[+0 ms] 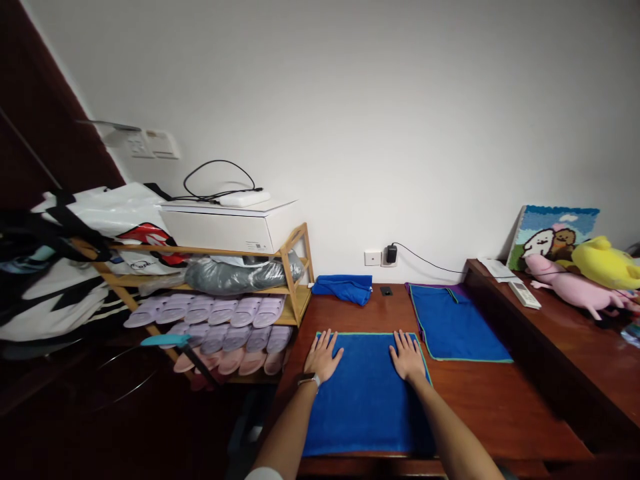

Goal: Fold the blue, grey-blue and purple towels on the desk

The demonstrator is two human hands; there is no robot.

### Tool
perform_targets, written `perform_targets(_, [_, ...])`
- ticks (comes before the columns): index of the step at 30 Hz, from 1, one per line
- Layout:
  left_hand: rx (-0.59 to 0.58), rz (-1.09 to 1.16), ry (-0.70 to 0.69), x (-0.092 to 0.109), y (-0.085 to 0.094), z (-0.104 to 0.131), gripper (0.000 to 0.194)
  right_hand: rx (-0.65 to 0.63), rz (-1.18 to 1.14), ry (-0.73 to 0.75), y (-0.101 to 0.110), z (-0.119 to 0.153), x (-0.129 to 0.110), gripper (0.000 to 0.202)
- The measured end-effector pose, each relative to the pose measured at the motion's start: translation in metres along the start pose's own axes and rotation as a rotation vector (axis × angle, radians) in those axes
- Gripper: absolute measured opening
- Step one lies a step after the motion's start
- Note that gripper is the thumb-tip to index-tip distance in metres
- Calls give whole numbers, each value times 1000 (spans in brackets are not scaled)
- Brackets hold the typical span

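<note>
Your left hand (324, 360) and right hand (407, 360) rest apart, spread flat on a green-edged, blue rectangular cloth (367, 407) at the near edge of a glossy red-brown wooden table (490, 390). Leftward: light-wood shoe rack (299, 293). Behind: plain white wall (350, 133).

We look from the wearer's head, forward and down across the tabletop (480, 397) to the wall (340, 120) beyond. Our wide view takes in the rack (303, 301) at left and the toys (570, 279) at far right; the left hand (324, 357) and right hand (407, 357) lie near, below centre.
</note>
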State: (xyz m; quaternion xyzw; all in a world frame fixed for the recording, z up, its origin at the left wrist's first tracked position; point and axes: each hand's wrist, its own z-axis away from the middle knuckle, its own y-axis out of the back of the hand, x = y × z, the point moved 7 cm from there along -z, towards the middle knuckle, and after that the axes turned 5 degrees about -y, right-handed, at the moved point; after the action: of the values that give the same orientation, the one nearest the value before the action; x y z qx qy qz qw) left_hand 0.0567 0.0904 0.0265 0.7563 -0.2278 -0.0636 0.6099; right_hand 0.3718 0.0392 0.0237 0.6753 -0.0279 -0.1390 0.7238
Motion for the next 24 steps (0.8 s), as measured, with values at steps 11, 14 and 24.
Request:
perform_targets(11, [3,0,-4,-1,-2,0,63,3,-11,7,-2,-2,1,73])
perform_targets(14, [16,-2,-6,-2,-3,0,63,10,-14,10,-2,-1,1,73])
perform_targets(24, [-10,-25,9,-5,-9,-3,71,10,-5,5,2,2,-1,72])
